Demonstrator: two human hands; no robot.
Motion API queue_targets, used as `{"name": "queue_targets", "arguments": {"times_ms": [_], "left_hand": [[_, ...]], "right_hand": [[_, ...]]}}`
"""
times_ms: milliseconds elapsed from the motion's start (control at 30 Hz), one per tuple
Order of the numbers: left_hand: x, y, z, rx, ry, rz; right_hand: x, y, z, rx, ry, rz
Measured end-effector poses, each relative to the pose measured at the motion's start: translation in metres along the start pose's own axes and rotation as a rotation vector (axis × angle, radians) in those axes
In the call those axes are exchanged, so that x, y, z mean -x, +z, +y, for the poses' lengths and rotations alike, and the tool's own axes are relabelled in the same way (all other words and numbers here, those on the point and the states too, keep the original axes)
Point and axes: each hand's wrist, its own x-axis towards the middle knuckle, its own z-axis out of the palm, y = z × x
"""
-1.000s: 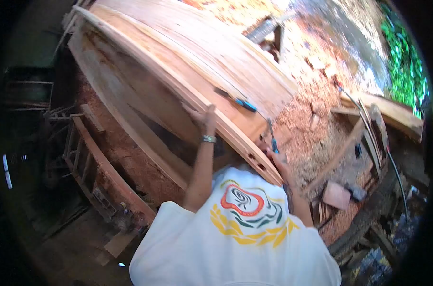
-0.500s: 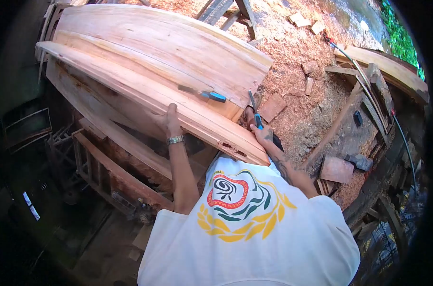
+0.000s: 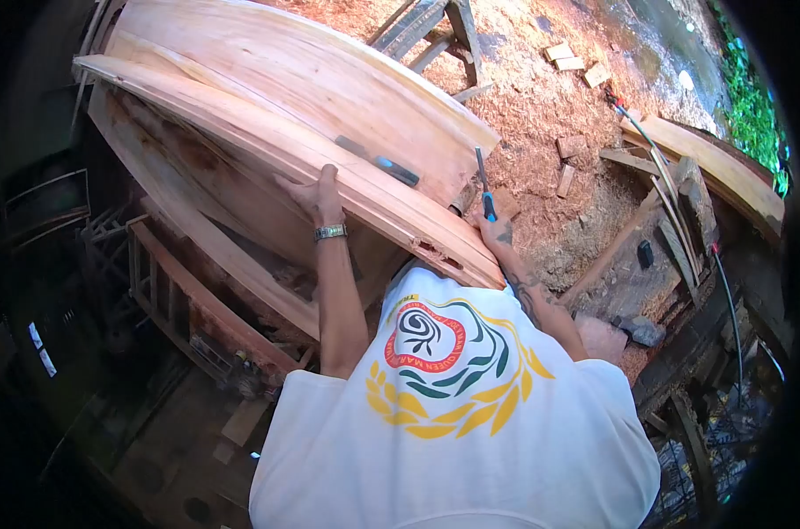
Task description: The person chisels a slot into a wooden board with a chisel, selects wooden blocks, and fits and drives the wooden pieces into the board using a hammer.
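Note:
A long pale timber (image 3: 267, 150) with grooved edges runs diagonally across curved planking (image 3: 329, 79) shaped like a boat hull. My left hand (image 3: 323, 201), with a watch on its wrist, grips the timber's lower edge partway along, thumb on top. Beside the timber's near end, my right hand (image 3: 497, 236) holds a chisel (image 3: 487, 189) with a blue and black handle, blade pointing up. Two rough cut slots (image 3: 438, 254) show near that end. A second blue-handled tool (image 3: 395, 170) lies just beyond the timber, its blade partly blurred.
Wood shavings (image 3: 541, 115) cover the ground. Several offcuts (image 3: 565, 55) lie there, with a trestle (image 3: 431, 35) at the top. At right are stacked timbers (image 3: 717, 172), a cable (image 3: 733, 309) and a dark block (image 3: 640, 330). A curved red-brown beam (image 3: 210, 295) stands at lower left.
The view has shifted slightly. My right hand has moved a little, with the chisel now more upright. My left hand keeps its grip on the timber.

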Motion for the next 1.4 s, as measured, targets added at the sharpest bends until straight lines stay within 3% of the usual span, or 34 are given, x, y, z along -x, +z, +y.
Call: {"name": "queue_targets", "arguments": {"times_ms": [333,533,633,700,733,767,800,867,1033,1267,1400], "left_hand": [[0.005,0.003,0.013,-0.195,0.052,-0.012],[0.007,0.007,0.025,-0.173,0.075,-0.019],[0.006,0.010,0.026,-0.154,0.118,-0.019],[0.002,0.005,0.010,-0.201,0.126,0.009],[-0.001,0.007,-0.008,-0.124,0.196,-0.003],[0.001,0.007,-0.018,0.167,0.037,-0.184],[0.003,0.010,-0.013,0.134,0.094,-0.160],[-0.003,0.010,-0.012,0.068,0.209,-0.083],[0.000,0.010,-0.001,0.027,0.163,-0.005],[-0.006,0.007,-0.014,-0.099,0.143,0.060],[-0.019,0.006,-0.032,0.029,0.054,0.045]], "right_hand": [[-0.013,0.007,0.010,0.029,-0.023,0.002],[-0.040,0.011,0.043,-0.018,-0.226,0.032],[-0.026,-0.006,0.024,0.103,-0.163,0.137],[-0.031,-0.009,0.038,0.106,-0.114,0.049],[-0.030,-0.007,0.051,0.028,-0.211,0.111],[-0.038,-0.007,0.064,-0.066,-0.314,0.205],[-0.032,-0.008,0.067,0.003,-0.324,0.384],[-0.035,-0.023,0.065,-0.036,-0.120,0.250],[-0.030,-0.040,0.067,-0.278,-0.090,0.434],[-0.061,-0.076,0.053,-0.190,-0.145,0.292],[-0.172,-0.073,0.073,-0.161,-0.233,0.129]]}}
